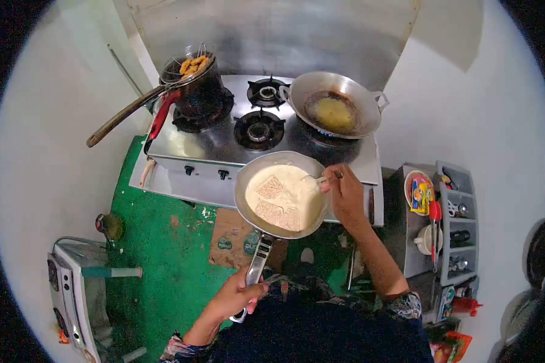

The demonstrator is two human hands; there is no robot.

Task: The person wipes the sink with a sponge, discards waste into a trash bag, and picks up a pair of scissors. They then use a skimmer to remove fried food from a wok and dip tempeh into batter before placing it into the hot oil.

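My left hand (237, 297) is wrapped round the metal handle of a pan (242, 209), which is held up in front of the stove. Pale, creamy batter (263, 175) fills the pan, with several flat, speckled slices (270, 186) lying in it. At the pan's right side, my right hand (343, 192) pinches the handle of a spoon (312, 179), whose end dips into the batter. Behind the pan, a large wok (360, 91) with yellowish oil sits on the right burner over a blue flame.
On the stove (191, 145), a strainer with fried pieces (194, 65) rests on a dark pot (200, 94) at the left, its long handle (124, 116) jutting out. A utensil tray (460, 218) and a white cup (427, 240) are at the right. Cardboard (227, 242) lies on the green floor.
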